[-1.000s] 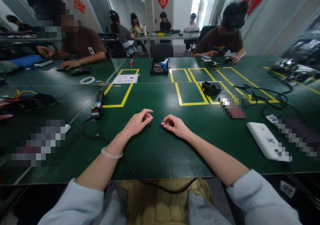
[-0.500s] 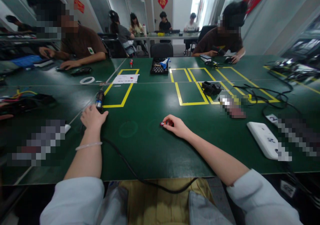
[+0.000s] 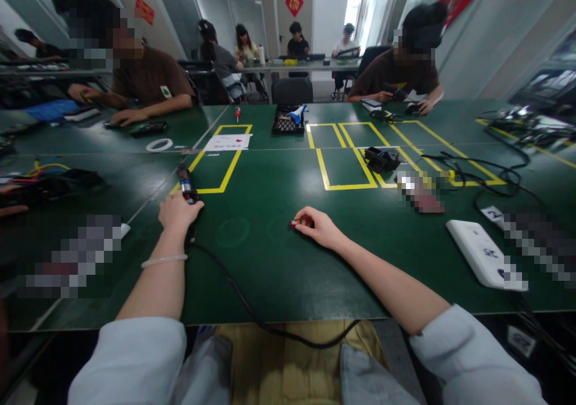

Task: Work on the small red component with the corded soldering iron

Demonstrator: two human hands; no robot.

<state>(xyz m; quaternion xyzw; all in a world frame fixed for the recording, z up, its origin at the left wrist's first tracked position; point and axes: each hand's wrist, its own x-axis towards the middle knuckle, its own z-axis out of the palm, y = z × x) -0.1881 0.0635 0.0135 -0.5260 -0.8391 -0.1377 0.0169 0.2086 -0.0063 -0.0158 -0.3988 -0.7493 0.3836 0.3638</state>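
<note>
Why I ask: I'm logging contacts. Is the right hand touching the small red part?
Touching. The head view shows the right hand pinching the small red part between thumb and fingertip, one end sticking out past them.

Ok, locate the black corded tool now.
In the head view, the black corded tool is left of centre, at the left hand, beside the leftmost yellow tape outline.

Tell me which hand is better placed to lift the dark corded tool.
Left, most likely: the left hand is at the near end of the corded tool. The right hand is farther off, pinching a small red part.
</note>
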